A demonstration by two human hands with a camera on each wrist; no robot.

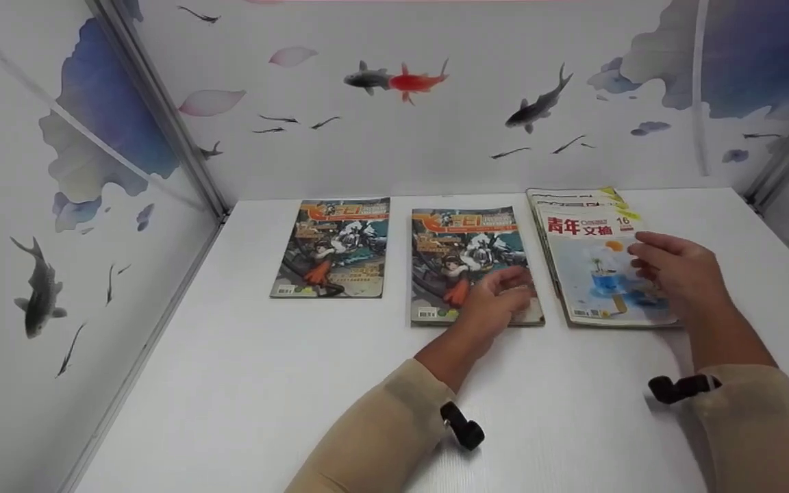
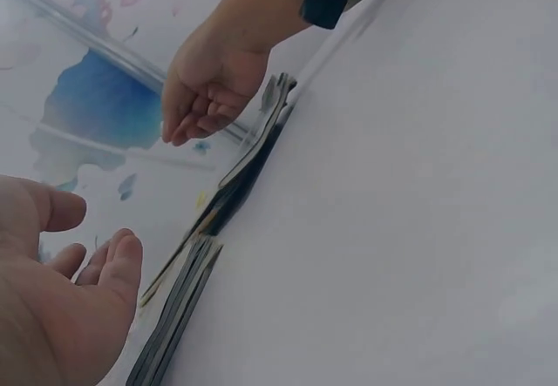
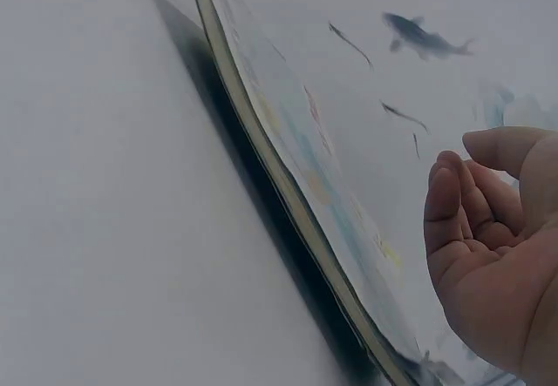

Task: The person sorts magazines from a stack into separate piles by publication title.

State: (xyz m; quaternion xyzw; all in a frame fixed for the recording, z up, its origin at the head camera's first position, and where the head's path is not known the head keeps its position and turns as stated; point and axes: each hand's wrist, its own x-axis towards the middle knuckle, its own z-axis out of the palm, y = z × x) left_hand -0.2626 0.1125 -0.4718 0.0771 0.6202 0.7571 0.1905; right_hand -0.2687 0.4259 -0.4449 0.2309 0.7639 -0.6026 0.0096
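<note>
My left hand is over the lower right part of the middle magazine pile, whose dark cover shows a figure in orange. In the left wrist view the left hand has its thumb and fingers apart, with nothing between them. By the right edge of a pile of pale-covered magazines is my right hand. Its fingers bend loosely and hold nothing, and the right wrist view shows this hand above the cover. Several magazines lie slightly fanned in that pile, their yellow corners showing at the back.
Another dark-covered magazine lies at the left, with the same cover as the middle pile. Everything rests on a white table. Upright panels with painted fish stand behind and at the left. Black devices are strapped at both wrists.
</note>
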